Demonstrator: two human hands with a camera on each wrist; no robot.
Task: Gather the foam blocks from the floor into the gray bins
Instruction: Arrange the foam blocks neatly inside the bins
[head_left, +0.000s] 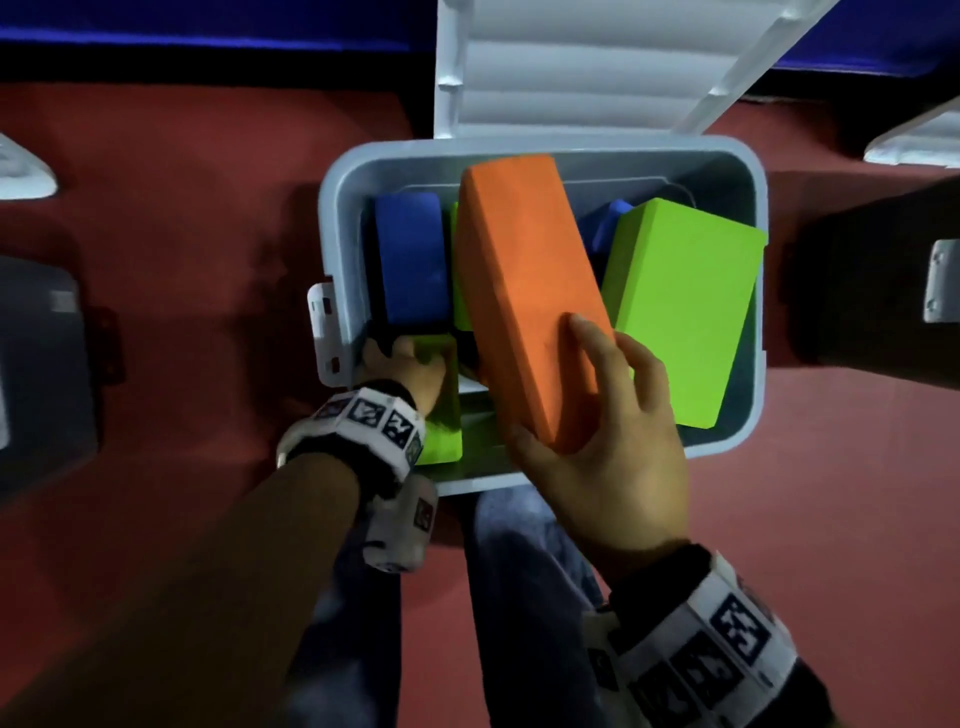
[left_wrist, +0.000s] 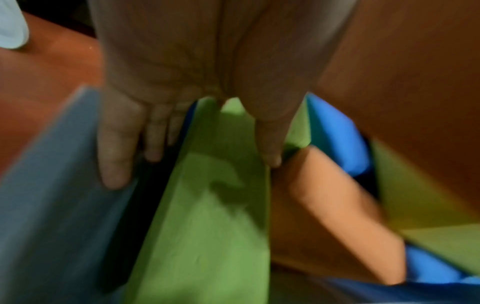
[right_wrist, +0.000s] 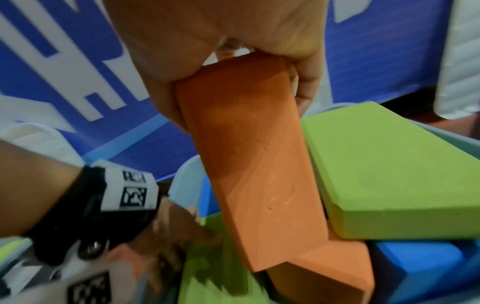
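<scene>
Right hand, closest to the head camera, is clamped on the near end of an orange block — thumb on one side, fingers wrapped over the other. That block stands tilted over the open gray bin, its far end leaning toward the back wall; the right wrist view shows its lower end meeting a second orange block deeper inside.

Left hand reaches into the bin's near-left corner and grips a green block standing on edge — fingers on one face, thumb on the other, as the left wrist view shows, though that view is blurred. This hand's fingertips are hidden from the head camera.

Other contents: a large green block leaning at the right, a blue block at the left, and a further blue piece mostly hidden behind the orange block. A strip of green between the blue and orange blocks cannot be identified. The bin's white lid stands open, cut off at the top edge. The bin rests on a red floor; pale objects at both frame edges are cropped and unclear.
</scene>
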